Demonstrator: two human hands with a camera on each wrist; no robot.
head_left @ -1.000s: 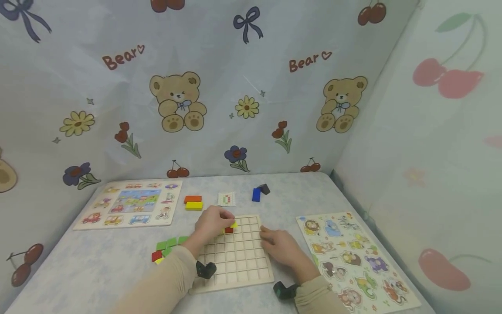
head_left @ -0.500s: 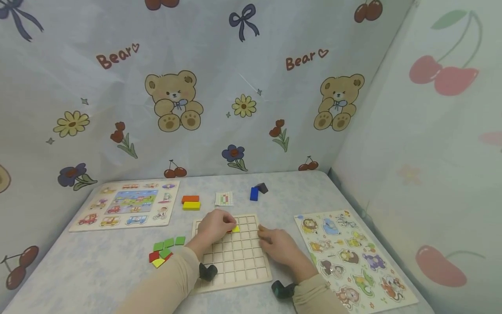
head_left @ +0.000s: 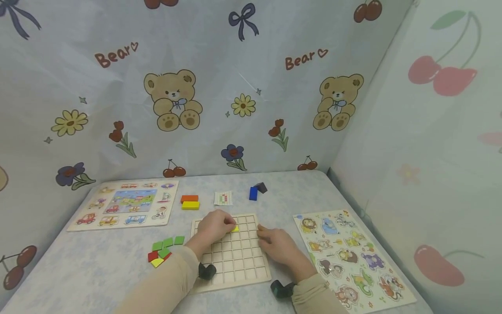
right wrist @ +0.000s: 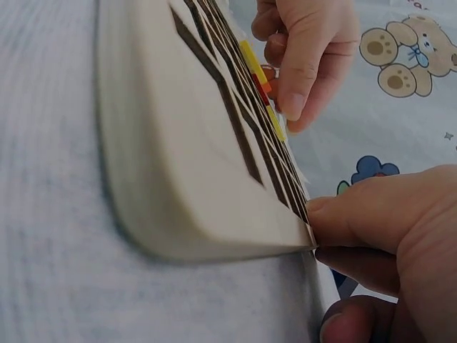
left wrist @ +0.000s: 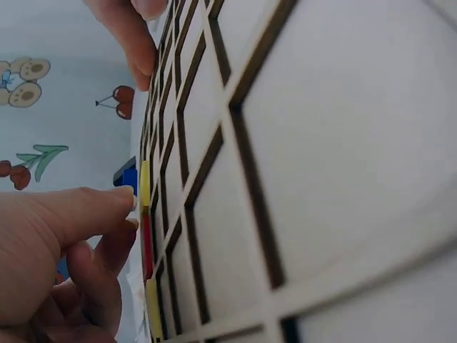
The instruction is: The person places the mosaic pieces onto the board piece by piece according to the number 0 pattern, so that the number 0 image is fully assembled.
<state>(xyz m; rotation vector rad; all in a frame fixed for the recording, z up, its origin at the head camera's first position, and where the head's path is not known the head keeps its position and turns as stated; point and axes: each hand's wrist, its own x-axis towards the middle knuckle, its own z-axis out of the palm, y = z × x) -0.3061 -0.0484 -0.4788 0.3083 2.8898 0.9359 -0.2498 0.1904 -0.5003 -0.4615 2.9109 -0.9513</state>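
The head view showed a small yellow tile [head_left: 235, 228] near the far side of a wooden grid board [head_left: 243, 253]. The left hand [head_left: 213, 226] was right beside it, with its thumb and a finger close together. The tips were so near the tile that I could not tell if they pinched it. In the left wrist view, a red tile [left wrist: 147, 246] and a second yellow tile [left wrist: 153, 309] were in line with it, so the red one was in the middle.

The right hand [head_left: 278, 246] held the board's right edge with its thumb and fingers. The board lay flat on the pale blue tabletop [head_left: 98, 270].

Left of the board was a little bunch of loose tiles: four green tiles [head_left: 167, 242], some red bits [head_left: 153, 256] and a yellow one [head_left: 157, 262]. Past the far edge lay a yellow block [head_left: 190, 205] next to an orange block [head_left: 190, 199], then a small pattern card [head_left: 223, 198], then a blue block [head_left: 253, 193] by a black block [head_left: 261, 187].

A puzzle with cars and buses [head_left: 150, 221] was far over on the left. An animal puzzle [head_left: 375, 285] was on the right. Behind it all hung a cloth [head_left: 217, 56] with teddy bears, bows, cherries and flowers.
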